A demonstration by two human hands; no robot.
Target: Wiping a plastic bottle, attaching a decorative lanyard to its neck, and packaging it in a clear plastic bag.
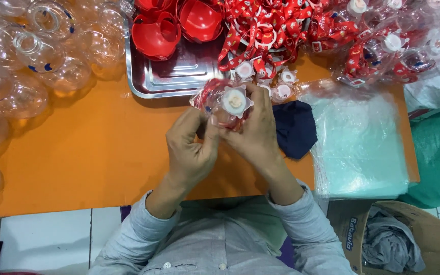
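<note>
Holding a small clear bottle (225, 104) with a white flower-shaped cap and a red strap, wrapped in thin clear film, both hands meet over the orange bench (77, 153) just below the steel tray (179, 76). The left hand (192, 147) clenches the wrap at the bottle's 7 o'clock side, while the right hand (255, 132) cups it from 4 o'clock, fingers reaching up past the cap. To do this well, I judge the grip should stay on the body, not the cap, so the film slides smooth without creasing. At 12 o'clock lie red straps (260, 25) and red cups (179, 23); at 9 to 10 o'clock, empty clear bottles (36, 56); at 3 o'clock, a stack of clear bags (362, 147) beside a dark cloth (294, 127).
</note>
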